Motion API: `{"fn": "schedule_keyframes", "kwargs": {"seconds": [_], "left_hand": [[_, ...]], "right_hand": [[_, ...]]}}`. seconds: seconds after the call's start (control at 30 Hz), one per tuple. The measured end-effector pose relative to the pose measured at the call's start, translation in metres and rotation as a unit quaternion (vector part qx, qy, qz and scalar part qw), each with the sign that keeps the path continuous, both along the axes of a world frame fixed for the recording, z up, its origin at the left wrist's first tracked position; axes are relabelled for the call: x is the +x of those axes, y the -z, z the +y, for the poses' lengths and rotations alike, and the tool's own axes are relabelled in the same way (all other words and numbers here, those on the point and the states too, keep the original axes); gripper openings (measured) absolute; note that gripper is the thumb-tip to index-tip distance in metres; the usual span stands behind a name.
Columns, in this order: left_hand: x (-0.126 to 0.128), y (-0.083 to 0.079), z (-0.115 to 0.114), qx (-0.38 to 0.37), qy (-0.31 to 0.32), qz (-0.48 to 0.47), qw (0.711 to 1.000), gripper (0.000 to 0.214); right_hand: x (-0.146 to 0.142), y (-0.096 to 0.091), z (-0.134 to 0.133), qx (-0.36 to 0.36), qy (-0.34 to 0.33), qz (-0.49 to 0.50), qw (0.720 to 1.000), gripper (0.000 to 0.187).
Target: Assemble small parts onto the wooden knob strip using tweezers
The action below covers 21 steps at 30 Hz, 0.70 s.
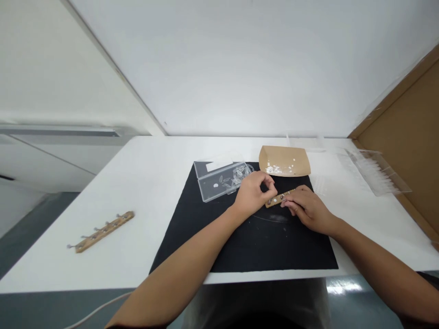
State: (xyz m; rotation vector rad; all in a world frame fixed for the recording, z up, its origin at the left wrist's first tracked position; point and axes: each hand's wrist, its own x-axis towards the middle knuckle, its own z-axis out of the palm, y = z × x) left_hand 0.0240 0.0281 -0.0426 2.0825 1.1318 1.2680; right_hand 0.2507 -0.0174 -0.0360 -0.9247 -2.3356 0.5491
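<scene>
Presently, the wooden strip [278, 198] lies on the black mat [254, 246], metal fittings [281, 197] and a white disc [275, 200] already on its face; right end covered, so what is left cannot be told. Right hand [307, 208], at three o'clock, curls closed on it; left hand [252, 189], at nine, pinches thumb toward forefinger, contents unclear. Loose clear pieces [240, 172] lie in the plastic box [207, 189] at ten, white dots [272, 169] on the brown tray [303, 160] at twelve. Hook rail [104, 232], toward eight, appears fully fitted.

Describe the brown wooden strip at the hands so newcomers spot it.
On the white table lies a flat black mat. On its right half, partly covered by the bare right hand, sits a narrow brown wooden strip. Unlike the grey-hooked wooden strip at left, it lies on the mat.
</scene>
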Motion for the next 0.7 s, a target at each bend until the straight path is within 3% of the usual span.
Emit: {"fn": "schedule_keyframes", "kwargs": {"seconds": [0.27,0.7], "left_hand": [[0.003,-0.008,0.005,-0.017,-0.127,-0.01,0.992,0.005],[-0.007,0.007,0.028,0.077,-0.093,0.047,0.992,0.013]], "right_hand": [[0.0,0.001,0.001,0.024,-0.003,0.01,1.0,0.019],[-0.002,-0.001,0.0,0.013,0.005,-0.005,1.0,0.022]]}}
